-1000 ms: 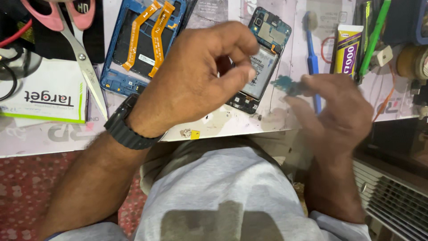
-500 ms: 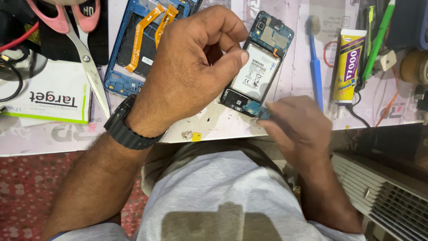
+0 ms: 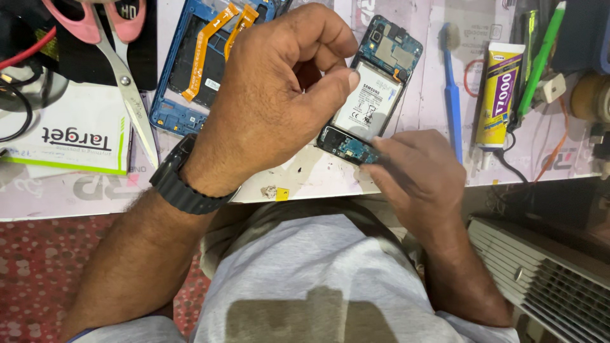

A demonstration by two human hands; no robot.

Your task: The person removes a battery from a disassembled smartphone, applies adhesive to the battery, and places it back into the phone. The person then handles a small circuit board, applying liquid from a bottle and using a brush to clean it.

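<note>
— At the near edge of the white work mat [image 3: 318, 181], what is being handled?

— An opened phone [image 3: 372, 95], its white battery and blue circuit boards exposed, is pinned flat by the left hand [image 3: 267, 108]; the thumb is pressed on the battery's left edge while the other fingers are curled in.

— And the right hand [image 3: 416, 174]?

— It is closed around the phone's near end, fingertips pinched on the small lower board.

— What is laid around it?

— A blue phone frame [image 3: 190, 70] with orange ribbon cables is seen to the left, pink-handled scissors [image 3: 124, 70] further left, a blue brush [image 3: 452, 95] and a yellow glue tube [image 3: 497, 95] to the right.
</note>
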